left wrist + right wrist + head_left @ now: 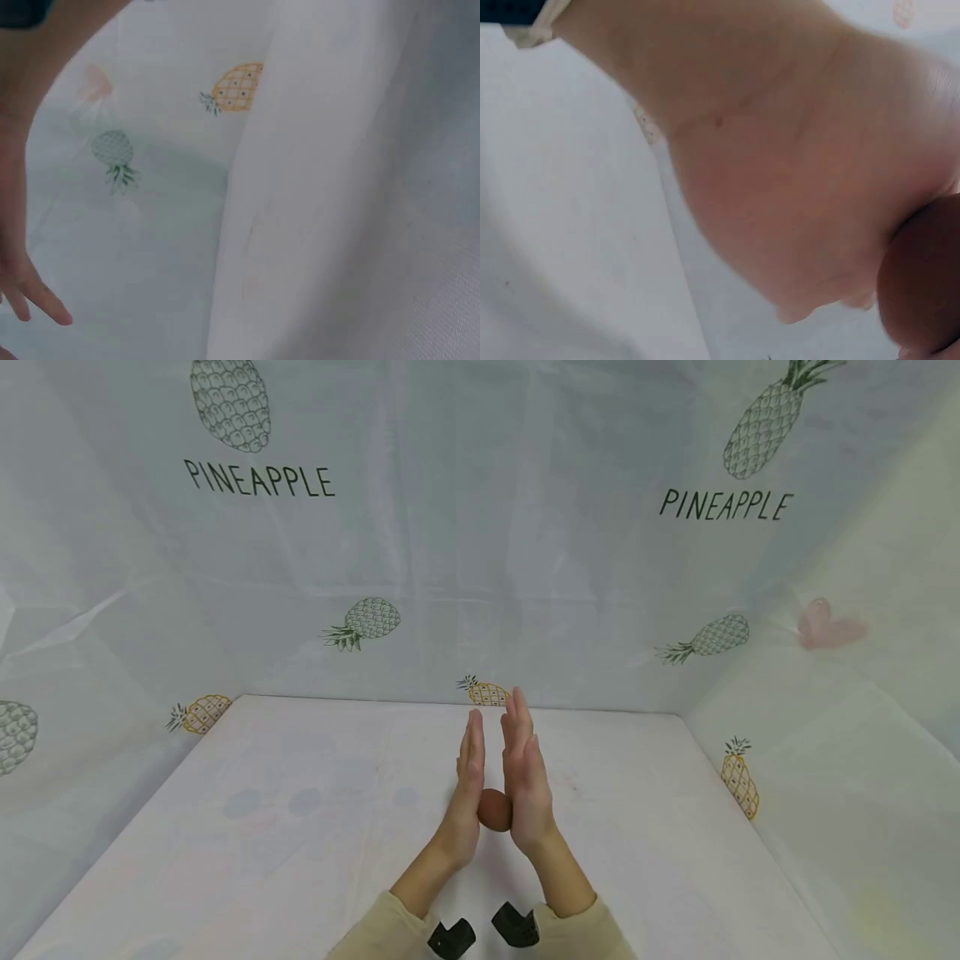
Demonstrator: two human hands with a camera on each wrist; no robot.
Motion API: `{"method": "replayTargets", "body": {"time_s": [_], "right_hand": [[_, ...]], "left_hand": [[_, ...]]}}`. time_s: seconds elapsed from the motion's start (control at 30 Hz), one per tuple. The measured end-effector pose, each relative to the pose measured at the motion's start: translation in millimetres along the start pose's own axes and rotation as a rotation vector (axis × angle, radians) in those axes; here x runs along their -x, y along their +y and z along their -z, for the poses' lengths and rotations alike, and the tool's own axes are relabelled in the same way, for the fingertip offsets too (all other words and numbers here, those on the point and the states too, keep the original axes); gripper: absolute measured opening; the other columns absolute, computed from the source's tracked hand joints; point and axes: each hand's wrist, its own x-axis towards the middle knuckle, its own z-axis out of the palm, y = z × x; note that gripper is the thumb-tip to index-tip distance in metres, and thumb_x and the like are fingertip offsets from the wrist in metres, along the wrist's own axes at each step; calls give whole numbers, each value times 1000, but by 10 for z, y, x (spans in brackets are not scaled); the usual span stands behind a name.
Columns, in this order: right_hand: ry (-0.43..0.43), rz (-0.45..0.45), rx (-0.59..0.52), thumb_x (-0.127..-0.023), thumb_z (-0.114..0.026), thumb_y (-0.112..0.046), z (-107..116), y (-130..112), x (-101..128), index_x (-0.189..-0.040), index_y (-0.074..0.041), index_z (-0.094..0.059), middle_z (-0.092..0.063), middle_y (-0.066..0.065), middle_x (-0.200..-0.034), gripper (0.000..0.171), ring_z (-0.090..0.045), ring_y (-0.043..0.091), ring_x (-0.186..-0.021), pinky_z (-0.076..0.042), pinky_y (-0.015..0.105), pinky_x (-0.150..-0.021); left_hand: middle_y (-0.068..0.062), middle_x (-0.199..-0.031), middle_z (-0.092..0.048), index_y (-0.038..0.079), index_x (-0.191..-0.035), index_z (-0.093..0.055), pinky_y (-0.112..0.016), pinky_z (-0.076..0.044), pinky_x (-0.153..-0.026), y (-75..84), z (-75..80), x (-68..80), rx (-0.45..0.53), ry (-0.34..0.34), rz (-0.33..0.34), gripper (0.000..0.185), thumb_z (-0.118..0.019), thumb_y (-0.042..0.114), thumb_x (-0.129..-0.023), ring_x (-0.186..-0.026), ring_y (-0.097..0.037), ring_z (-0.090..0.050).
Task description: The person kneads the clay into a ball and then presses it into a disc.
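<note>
the small brown rounded lump [495, 810] sits pressed between both palms above the white table cloth [300, 827]; its long axis cannot be determined. the left hand [467, 793] and right hand [527, 781] stand flat, fingers straight, pointing away toward the pineapple-print backdrop [480, 568].

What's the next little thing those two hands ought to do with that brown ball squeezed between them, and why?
Probably slide the palms against each other in small circles. The brown ball sits pressed between the left hand and the right hand, fingers straight and pointing away over the white table. Flat palms on a soft-looking lump suit rolling more than lifting or gripping.
</note>
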Motion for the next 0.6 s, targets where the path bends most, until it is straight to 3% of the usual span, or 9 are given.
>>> {"method": "replayTargets", "body": {"time_s": [0.27,0.47,0.6], "right_hand": [[36,-28,-35,-113,-10,-53,33,67,-12,-172,-31,-1,-1,-8,-178,64,0,23,-164,9,65,-127],[-71,-85,-70,-113,-3,-49,-47,143,10,-172,-31,3,5,-6,-178,63,4,28,-164,10,62,-128],[-139,-133,-99,-112,-4,-58,-138,182,37,-172,-34,4,6,-3,-178,65,4,30,-165,10,61,-128]], "left_hand": [[11,-177,18,35,-170,11,-71,15,-121,115,-22,25,61,-27,-98,58,-3,36,-114,-162,-15,21],[5,-178,17,30,-171,11,-70,14,-121,173,42,2,23,12,-185,60,-4,42,-113,-163,-21,20],[9,-178,17,33,-170,12,-69,15,-121,198,114,-29,33,61,-178,63,-6,48,-112,-162,-18,20]]}}
